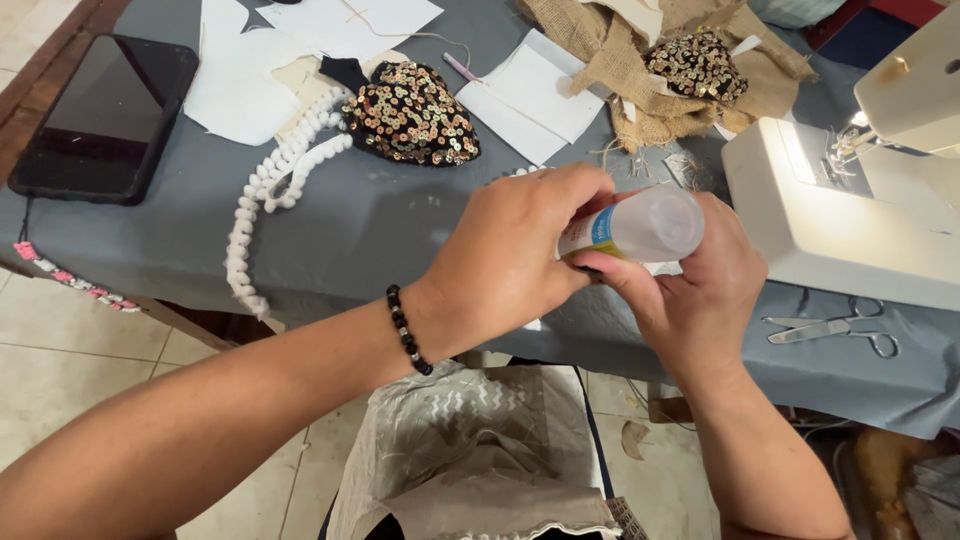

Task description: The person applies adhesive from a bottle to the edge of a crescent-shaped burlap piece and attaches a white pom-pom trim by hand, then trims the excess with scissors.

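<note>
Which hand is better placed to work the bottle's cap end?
Probably left. The left hand already covers the cap end of the translucent bottle, fingers closed round it. The right hand cradles the bottle's body from beneath, so it suits steadying rather than twisting.

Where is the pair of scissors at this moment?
In the head view, the scissors lie at the right on the grey cloth, just below the sewing machine, beside the right hand.

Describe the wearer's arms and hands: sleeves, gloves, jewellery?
Both forearms are bare, with no sleeves in view and no gloves. The left hand has a bracelet of dark round beads at the wrist. The right hand shows no bracelet, watch or ring.
</note>
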